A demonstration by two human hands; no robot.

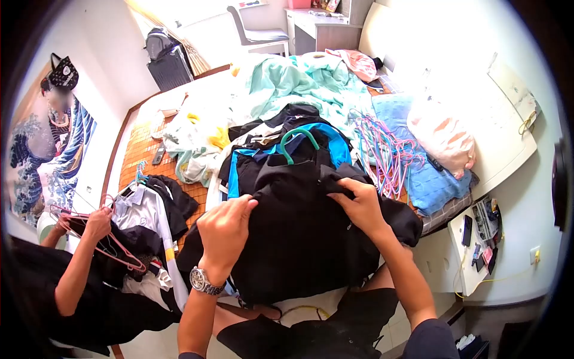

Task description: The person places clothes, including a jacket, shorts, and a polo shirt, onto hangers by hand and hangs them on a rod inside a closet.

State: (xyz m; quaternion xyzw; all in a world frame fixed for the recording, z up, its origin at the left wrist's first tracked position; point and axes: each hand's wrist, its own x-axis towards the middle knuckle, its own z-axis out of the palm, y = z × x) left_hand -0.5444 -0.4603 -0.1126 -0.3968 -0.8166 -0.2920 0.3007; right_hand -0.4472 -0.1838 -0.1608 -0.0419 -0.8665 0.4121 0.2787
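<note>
A black jacket (299, 233) spreads in front of me, its lower part hanging over the bed's near edge. The hook of a green hanger (302, 139) rises from its collar. My left hand (224, 230), with a metal watch on the wrist, pinches the jacket's left shoulder. At the other shoulder my right hand (357, 205) grips the fabric between thumb and fingers. Behind the jacket lies a pile of dark clothes with a bright blue garment (335, 140) in it.
On the left another person's hand (97, 224) holds pink hangers (122, 258). A white shirt (140, 209) lies beside that person. Right of the pile are several loose hangers (388, 149) and a blue pillow (433, 191). A mint-green blanket (299, 78) covers the bed's far part.
</note>
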